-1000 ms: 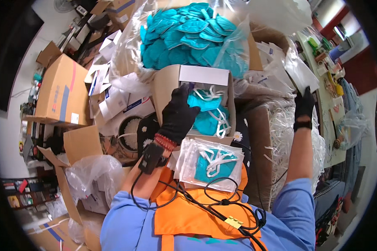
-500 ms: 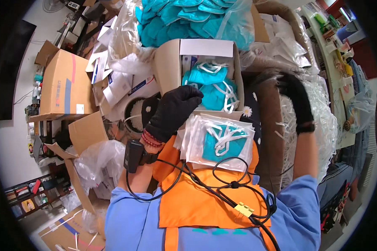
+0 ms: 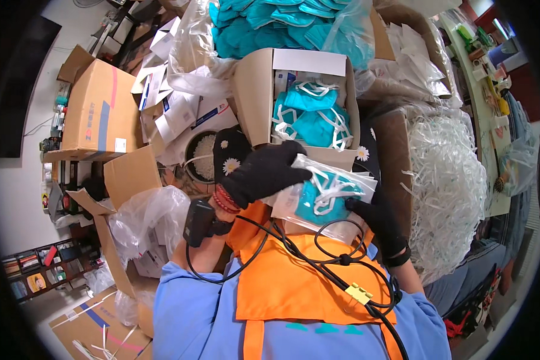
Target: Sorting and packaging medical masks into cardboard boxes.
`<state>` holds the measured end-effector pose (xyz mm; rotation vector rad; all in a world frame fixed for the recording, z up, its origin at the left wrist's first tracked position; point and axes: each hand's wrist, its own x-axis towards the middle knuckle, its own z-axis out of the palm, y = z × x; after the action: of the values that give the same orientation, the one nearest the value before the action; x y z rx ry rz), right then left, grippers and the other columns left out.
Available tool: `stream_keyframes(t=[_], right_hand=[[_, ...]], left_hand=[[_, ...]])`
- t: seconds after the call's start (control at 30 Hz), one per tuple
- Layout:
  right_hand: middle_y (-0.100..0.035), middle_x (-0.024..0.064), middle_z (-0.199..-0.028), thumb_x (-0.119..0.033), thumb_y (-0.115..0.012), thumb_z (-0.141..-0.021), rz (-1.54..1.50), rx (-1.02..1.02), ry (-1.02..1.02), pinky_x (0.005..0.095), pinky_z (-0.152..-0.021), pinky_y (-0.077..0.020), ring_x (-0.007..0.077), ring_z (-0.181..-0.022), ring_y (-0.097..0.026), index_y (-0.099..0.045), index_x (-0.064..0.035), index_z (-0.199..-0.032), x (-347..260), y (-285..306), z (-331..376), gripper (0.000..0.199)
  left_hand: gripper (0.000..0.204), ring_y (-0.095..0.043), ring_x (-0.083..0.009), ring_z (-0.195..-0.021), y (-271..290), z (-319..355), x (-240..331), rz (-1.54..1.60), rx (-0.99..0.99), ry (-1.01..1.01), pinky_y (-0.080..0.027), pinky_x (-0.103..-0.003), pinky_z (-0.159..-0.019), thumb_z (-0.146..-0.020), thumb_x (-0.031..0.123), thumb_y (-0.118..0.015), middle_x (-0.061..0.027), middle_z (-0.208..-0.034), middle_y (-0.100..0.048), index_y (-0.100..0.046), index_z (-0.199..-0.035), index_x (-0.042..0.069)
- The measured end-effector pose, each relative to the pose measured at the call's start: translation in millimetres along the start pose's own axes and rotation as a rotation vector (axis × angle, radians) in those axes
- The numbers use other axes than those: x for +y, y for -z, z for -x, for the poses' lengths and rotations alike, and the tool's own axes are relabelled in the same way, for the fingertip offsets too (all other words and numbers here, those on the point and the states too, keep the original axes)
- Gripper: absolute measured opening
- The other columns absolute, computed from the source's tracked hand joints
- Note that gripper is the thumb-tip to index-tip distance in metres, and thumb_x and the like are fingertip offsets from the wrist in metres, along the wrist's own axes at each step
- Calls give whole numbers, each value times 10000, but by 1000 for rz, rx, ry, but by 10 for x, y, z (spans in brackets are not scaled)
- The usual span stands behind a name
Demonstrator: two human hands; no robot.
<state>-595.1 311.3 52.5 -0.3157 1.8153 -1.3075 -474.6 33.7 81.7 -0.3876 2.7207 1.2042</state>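
Note:
A stack of clear plastic bags, the top one holding a teal face mask (image 3: 313,203) with white straps, rests on my lap. My left hand (image 3: 267,173), in a black glove, grips the stack's upper left edge with curled fingers. My right hand (image 3: 381,219), gloved too, holds its right edge, the thumb over the top and the other fingers hidden. Just beyond stands an open cardboard box (image 3: 252,99) with several teal masks (image 3: 321,120) and white straps inside.
A heap of teal masks (image 3: 270,27) in clear plastic lies at the back. On the right, a box (image 3: 393,162) overflows with white straps (image 3: 447,192). Flattened white cartons (image 3: 177,114) and a brown carton (image 3: 96,108) are at left. Black cables (image 3: 318,264) cross my orange apron (image 3: 282,294).
My right hand has come from the strap box on the right down to the bag stack. My left hand has moved right onto the stack's upper edge.

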Motion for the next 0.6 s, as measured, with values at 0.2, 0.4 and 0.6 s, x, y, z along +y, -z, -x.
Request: stream_keyframes(t=[0.2,0.4,0.6], right_hand=[[-633,94,-1191,-44,-740,-805,-220,-78,86,311,-945,-484,183,-1109,-591,-522,-15,-1311,-169,-66,176,551],[-650,77,-1192,-52,-680,-838,-155,-64,-40,307,-954,-468,165,-1071,-609,-585,3,-1259,-179,44,297,435],[-660,70,-1142,-104,-619,-914,37,249,161,297,-910,-461,145,-1032,-603,-611,4,-1222,-614,268,319,326]], left_hand=[[626,-638,-329,-1041,-8,104,-68,159,-73,2,-496,-393,-919,-739,291,-797,-192,-1151,-638,-553,-1279,89],[643,-646,-298,-1039,154,140,1,92,-72,-155,-502,-377,-917,-734,208,-800,-159,-1132,-652,-534,-1306,85],[473,-641,-165,-963,605,104,89,609,141,30,-509,-304,-859,-852,165,-709,-79,-1024,-660,-535,-1271,31]])
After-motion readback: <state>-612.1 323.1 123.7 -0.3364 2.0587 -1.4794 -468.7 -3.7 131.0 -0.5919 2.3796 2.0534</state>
